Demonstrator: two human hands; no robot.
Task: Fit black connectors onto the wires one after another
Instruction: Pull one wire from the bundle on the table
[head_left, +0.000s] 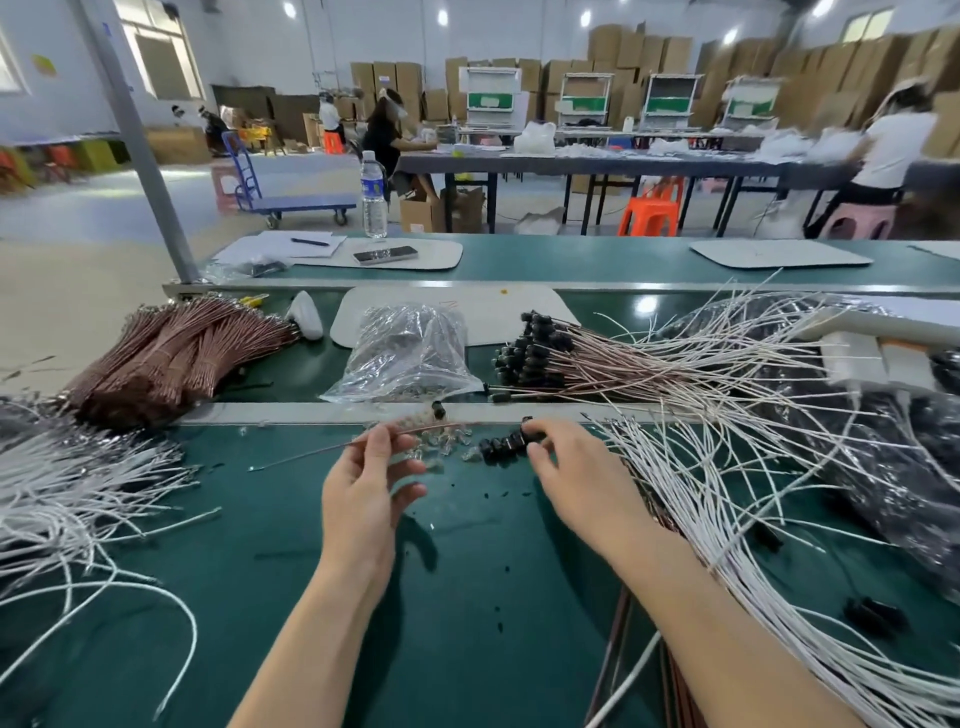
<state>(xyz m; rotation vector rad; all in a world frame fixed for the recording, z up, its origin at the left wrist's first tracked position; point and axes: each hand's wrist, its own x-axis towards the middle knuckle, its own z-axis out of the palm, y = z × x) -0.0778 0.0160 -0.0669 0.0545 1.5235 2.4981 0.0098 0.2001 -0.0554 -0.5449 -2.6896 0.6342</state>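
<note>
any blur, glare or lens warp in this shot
Head view: wide-angle warp seems to slant the grey metal post; the seated person in white at far right is blurred; ceiling lights glare off the clear plastic bag; the left hand, right hand and small black connectors are sharp, with soft shadows on the green mat.

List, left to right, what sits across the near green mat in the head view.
left white wires → left hand, pinching a brown wire → connectors → right hand → right white wires
</note>
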